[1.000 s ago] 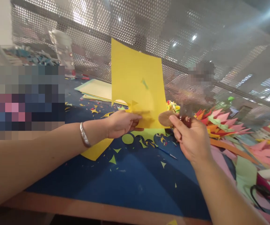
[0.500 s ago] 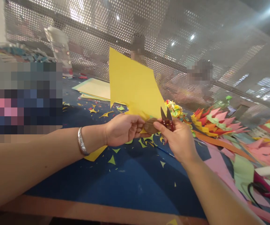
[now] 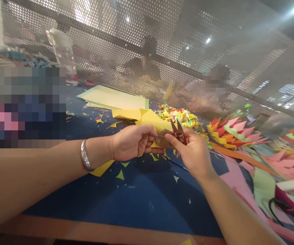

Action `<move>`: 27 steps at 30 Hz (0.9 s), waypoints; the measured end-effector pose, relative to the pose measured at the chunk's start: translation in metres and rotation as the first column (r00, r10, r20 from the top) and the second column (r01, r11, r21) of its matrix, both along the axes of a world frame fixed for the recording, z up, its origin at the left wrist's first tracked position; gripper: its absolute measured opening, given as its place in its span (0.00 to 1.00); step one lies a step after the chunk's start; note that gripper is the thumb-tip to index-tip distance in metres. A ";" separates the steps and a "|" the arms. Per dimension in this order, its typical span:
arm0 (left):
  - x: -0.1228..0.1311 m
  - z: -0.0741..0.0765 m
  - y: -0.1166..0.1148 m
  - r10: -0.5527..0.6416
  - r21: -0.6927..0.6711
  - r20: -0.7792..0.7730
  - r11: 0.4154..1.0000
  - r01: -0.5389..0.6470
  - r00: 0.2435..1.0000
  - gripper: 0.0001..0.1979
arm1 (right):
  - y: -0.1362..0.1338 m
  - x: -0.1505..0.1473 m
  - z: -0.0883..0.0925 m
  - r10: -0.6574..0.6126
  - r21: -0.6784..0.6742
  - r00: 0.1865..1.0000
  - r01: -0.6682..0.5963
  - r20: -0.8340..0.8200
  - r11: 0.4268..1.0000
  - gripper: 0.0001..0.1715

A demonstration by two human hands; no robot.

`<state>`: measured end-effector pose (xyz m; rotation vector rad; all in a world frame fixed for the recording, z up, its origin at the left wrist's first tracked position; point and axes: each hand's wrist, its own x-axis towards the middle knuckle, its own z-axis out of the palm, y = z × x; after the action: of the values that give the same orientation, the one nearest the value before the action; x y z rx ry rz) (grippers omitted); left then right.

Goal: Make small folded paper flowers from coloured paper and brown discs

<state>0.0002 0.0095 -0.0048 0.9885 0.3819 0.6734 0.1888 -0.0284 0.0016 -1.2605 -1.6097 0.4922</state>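
Above the table my left hand [image 3: 136, 141], a silver bangle on its wrist, is closed with its fingers pinching the lower edge of a yellow paper sheet [image 3: 153, 119]. The sheet now lies low and folded away from me. Against it sits a brown rounded flat piece [image 3: 163, 139], between both hands; the fingers of my left hand and my right thumb touch it. My right hand [image 3: 194, 148] is closed round a small pair of dark scissors [image 3: 178, 132], whose parted blades point upward. The handles are mostly hidden in the palm.
A paper stack [image 3: 118, 98] and a heap of colourful cut pieces [image 3: 182, 117] lie behind my hands. Green scraps [image 3: 120, 175] dot the blue table [image 3: 141, 204]. Folded paper spikes [image 3: 235, 132] and pink strips [image 3: 235, 177] fill the right; a clear bottle [image 3: 65, 56] stands back left.
The yellow sheet stood upright before; it has dropped and folded down, uncovering the paper stack and the perforated screen behind. Both hands keep nearly the same place and hold.
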 end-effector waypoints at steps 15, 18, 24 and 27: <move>0.003 0.000 -0.008 0.188 0.336 -0.167 0.934 -0.123 0.968 0.07 | -0.005 -0.002 -0.002 0.030 0.029 0.999 -0.031 0.025 0.999 0.16; 0.002 -0.002 -0.008 0.162 0.334 -0.214 0.939 -0.083 0.963 0.04 | -0.004 -0.001 0.000 0.043 -0.005 0.999 -0.043 -0.011 0.999 0.15; -0.001 0.003 -0.011 0.217 0.450 -0.333 0.892 -0.047 0.918 0.03 | 0.002 0.003 -0.002 0.078 -0.071 0.993 -0.084 -0.087 0.994 0.13; -0.003 0.007 -0.010 0.234 0.536 -0.371 0.844 0.002 0.899 0.05 | 0.002 0.006 -0.001 0.097 -0.089 0.992 -0.104 -0.076 0.991 0.13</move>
<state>-0.0029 -0.0005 0.0023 1.6644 0.6688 0.6880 0.1944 -0.0267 0.0009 -1.2202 -1.6110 0.6751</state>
